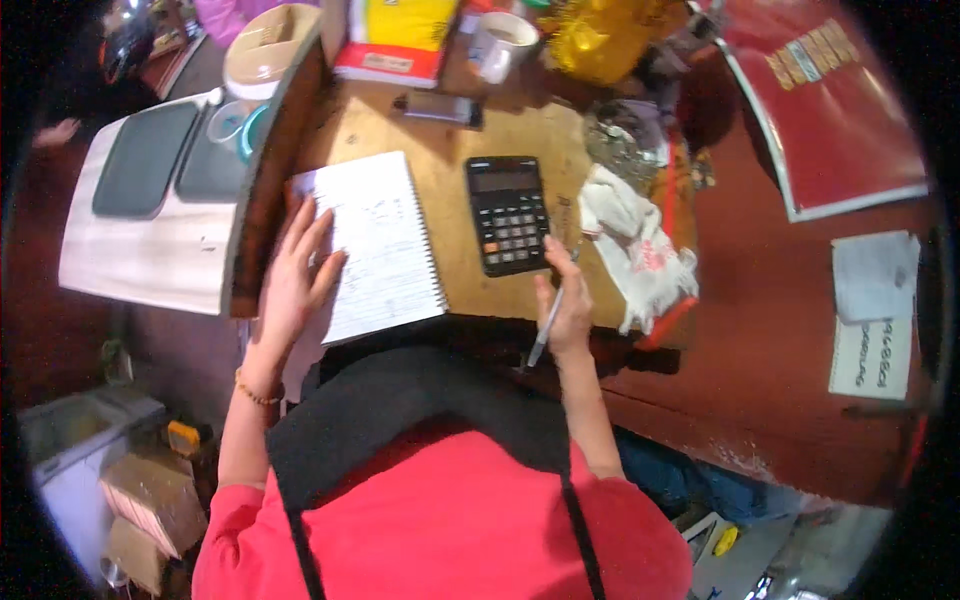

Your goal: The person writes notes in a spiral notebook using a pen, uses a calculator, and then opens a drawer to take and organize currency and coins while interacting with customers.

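A spiral notebook (378, 250) with handwriting on its page lies on the wooden tabletop. My left hand (297, 268) rests on its left edge, fingers apart, and a beaded bracelet circles the wrist. To the notebook's right is a black calculator (507, 216) with grey keys and one orange key. My right hand (566, 305) holds a pen (543, 330) pointing down toward me. One finger of that hand reaches to the lower right corner of the calculator, touching it or just beside it; I cannot tell which.
A crumpled white cloth (640, 240) lies right of the calculator. Behind stand a white mug (502, 48), a red and yellow pack (395, 40) and a dark phone-like object (438, 107). At left, a raised board (270, 180) borders grey-lidded compartments (148, 160). Cardboard boxes (155, 500) sit lower left.
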Motion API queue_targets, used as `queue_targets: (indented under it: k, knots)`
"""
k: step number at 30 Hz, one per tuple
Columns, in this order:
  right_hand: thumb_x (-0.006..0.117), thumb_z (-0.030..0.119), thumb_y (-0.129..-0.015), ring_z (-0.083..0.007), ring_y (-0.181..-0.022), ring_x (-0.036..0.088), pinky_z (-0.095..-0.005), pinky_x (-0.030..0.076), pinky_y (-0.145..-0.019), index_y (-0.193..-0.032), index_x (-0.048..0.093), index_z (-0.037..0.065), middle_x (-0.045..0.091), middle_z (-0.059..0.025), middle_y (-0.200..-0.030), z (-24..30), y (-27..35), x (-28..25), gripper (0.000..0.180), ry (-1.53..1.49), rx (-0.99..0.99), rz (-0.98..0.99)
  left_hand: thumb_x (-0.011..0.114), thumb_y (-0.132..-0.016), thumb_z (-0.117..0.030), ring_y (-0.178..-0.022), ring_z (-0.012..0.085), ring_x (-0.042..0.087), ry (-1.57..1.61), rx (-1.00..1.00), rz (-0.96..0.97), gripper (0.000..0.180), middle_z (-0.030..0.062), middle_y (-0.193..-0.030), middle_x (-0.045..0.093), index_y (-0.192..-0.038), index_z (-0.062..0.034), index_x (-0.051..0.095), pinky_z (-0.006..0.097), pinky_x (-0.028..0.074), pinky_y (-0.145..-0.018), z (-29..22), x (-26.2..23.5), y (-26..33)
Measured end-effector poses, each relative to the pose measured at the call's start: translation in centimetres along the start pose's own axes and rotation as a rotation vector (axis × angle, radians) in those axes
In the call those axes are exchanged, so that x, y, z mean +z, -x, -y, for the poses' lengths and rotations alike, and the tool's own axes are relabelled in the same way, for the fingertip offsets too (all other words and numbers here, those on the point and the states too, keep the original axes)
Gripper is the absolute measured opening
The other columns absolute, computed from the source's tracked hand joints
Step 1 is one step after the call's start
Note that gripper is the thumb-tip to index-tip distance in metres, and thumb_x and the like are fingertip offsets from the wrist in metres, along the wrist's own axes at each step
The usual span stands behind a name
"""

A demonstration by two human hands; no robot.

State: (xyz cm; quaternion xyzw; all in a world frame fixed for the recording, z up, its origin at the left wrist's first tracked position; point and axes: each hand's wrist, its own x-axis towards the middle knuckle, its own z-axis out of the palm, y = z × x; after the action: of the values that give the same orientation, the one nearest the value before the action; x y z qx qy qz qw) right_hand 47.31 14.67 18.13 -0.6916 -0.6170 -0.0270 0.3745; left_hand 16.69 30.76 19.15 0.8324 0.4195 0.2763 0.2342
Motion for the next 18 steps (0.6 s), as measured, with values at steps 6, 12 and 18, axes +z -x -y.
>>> queue_targets:
  k: [6, 12, 18]
  knots:
    - [0.059, 0.01, -0.087, -0.0362, -0.117, 0.052, -0.0425, 0.042, -0.096, -0.116, 0.049, 0.002, 0.056, -0.0176, -0.125, 0.1, -0.1, 0.0, 0.032, -0.001, -0.006, -0.003, 0.063, -0.085, -0.017, -0.132, 0.0345, 0.036, 0.0, 0.008, -0.013, 0.047, 0.0192, -0.143, 0.036, -0.128, -0.0029, 0.05, 0.038, 0.033, -0.106, -0.5, -0.6, 0.0]
    - [0.058, 0.003, -0.086, -0.0337, -0.116, 0.054, -0.0391, 0.043, -0.096, -0.113, 0.052, 0.0, 0.057, -0.0192, -0.121, 0.6, -0.4, 0.0, 0.029, 0.051, -0.031, -0.006, 0.062, -0.085, -0.017, -0.132, 0.0344, 0.036, -0.009, 0.022, -0.018, 0.047, 0.0189, -0.144, 0.035, -0.129, -0.0034, 0.05, 0.038, 0.033, -0.106, -0.2, -0.5, 0.0]
    - [0.061, 0.009, -0.083, -0.0352, -0.115, 0.049, -0.0481, 0.037, -0.1, -0.113, 0.055, 0.003, 0.061, -0.0145, -0.115, 1.8, -1.2, -0.6, 0.031, 0.156, 0.023, 0.029, 0.062, -0.086, -0.017, -0.132, 0.0335, 0.035, 0.007, 0.002, 0.002, 0.046, 0.0187, -0.144, 0.035, -0.129, -0.0027, 0.05, 0.038, 0.033, -0.106, -0.3, -0.5, 0.1]
